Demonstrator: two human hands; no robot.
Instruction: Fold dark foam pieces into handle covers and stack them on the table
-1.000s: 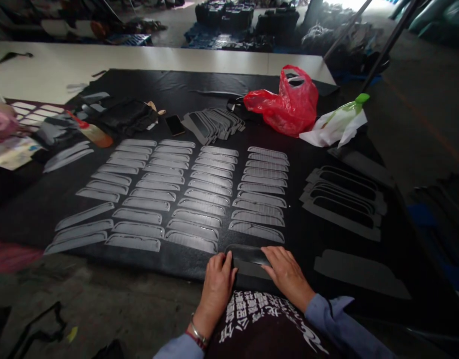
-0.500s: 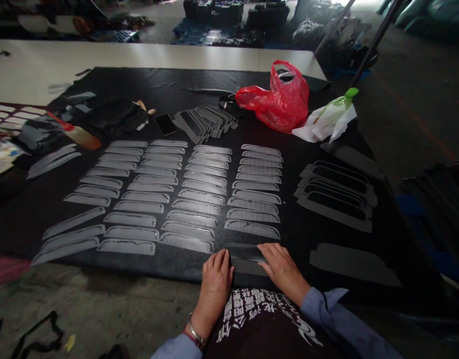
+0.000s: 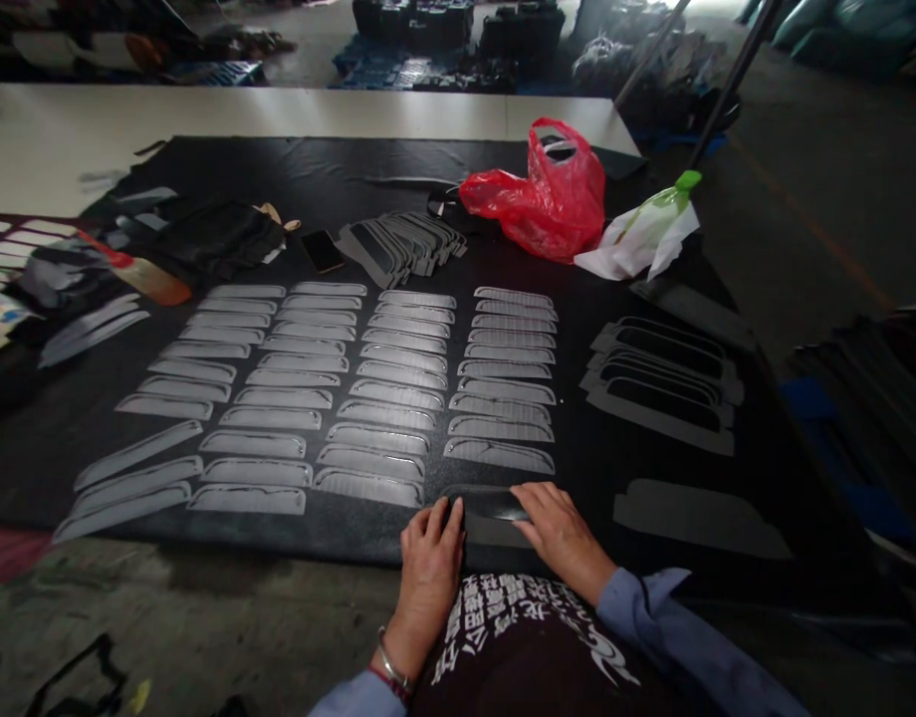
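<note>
At the near edge of the table, a flat dark grey panel (image 3: 499, 534) lies between my hands with a shiny black strip (image 3: 489, 504) along its upper side. My left hand (image 3: 431, 546) is closed at the left end, its fingertips pressed down on the strip. The right end of the strip is pinched between the thumb and fingers of my right hand (image 3: 567, 536). Beyond them, grey curved-edge pieces (image 3: 503, 455) lie in columns, with glossy lines along their upper edges. Another plain grey panel (image 3: 697, 520) rests to the right.
Grey frame-shaped pieces (image 3: 656, 410) overlap at the right, and more are fanned out (image 3: 398, 249) farther back. A red plastic bag (image 3: 567, 204), a white and green bag (image 3: 644, 239), a phone (image 3: 322, 252) and a red-tipped bottle (image 3: 153, 281) lie on the black-covered table.
The view has shifted slightly, so the table items sit a little differently in frame. Both hands remain at the ends of the black strip, with barely any movement.
</note>
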